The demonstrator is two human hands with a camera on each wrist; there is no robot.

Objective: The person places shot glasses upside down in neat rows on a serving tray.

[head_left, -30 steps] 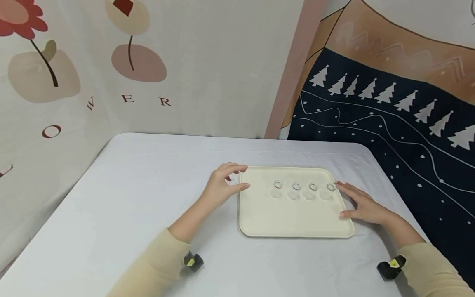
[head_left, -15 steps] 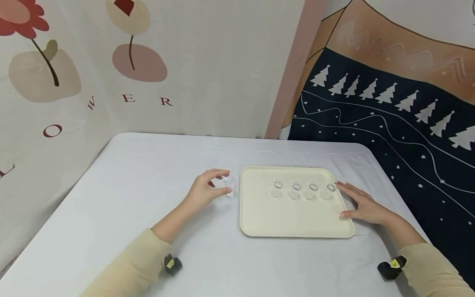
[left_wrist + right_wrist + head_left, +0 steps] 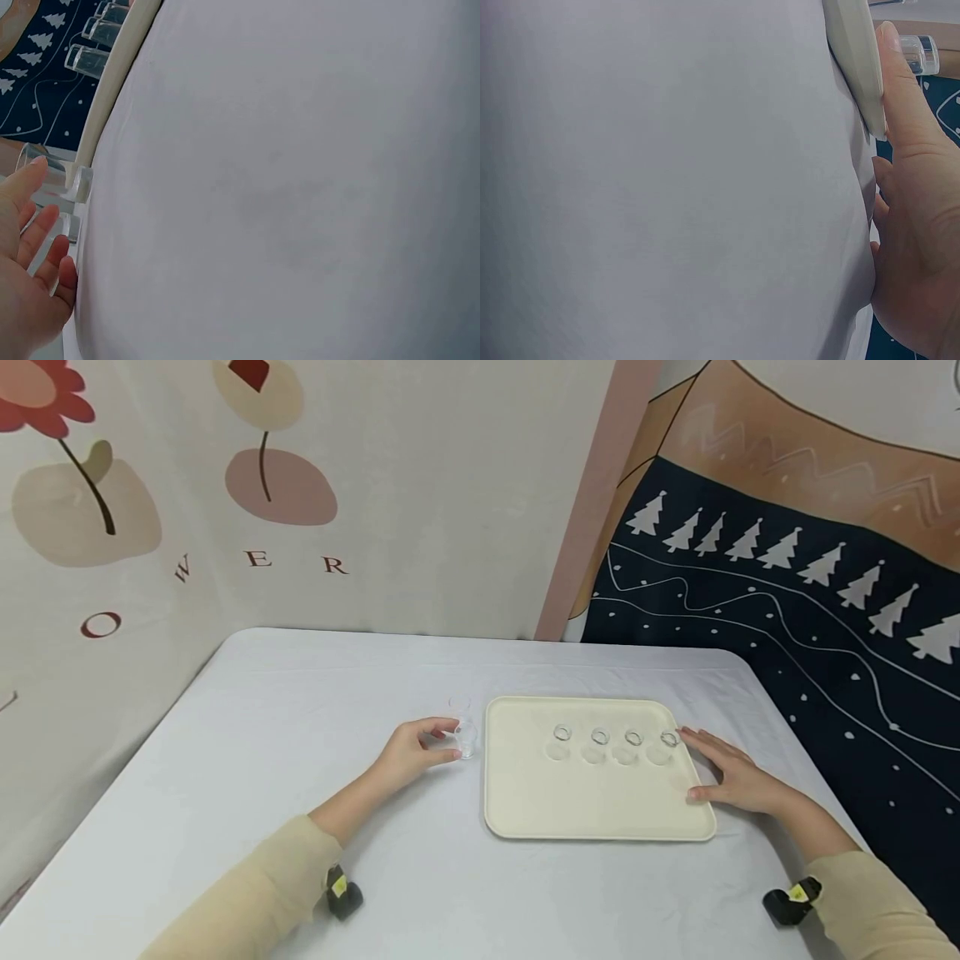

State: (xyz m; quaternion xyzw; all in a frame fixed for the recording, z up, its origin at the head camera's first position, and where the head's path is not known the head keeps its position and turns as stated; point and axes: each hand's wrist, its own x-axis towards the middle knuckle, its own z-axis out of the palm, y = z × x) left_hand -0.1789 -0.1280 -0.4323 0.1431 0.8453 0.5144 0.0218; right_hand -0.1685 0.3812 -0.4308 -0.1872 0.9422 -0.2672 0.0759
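A clear glass (image 3: 467, 741) stands upright on the cloth, left of a cream tray (image 3: 570, 806). My left hand (image 3: 408, 753) is at this glass, thumb and fingers spread on either side of it. In the left wrist view the thumb (image 3: 28, 180) overlaps the glass (image 3: 56, 174), and a second clear glass (image 3: 70, 227) shows behind the fingers. My right hand (image 3: 735, 778) rests against the tray's right edge, fingers extended and thumb on the rim. Several clear glasses (image 3: 557, 750) stand in a row on the tray.
A white cloth covers the table (image 3: 337, 693). A faint clear glass (image 3: 459, 703) stands behind the one at my left hand. Behind the table hang a pale printed curtain (image 3: 450, 527) and a dark cloth with white trees (image 3: 750, 610).
My left hand has moved left from the tray's left edge to the glass on the cloth, and its fingers have come lower. The right hand and tray stay in place.
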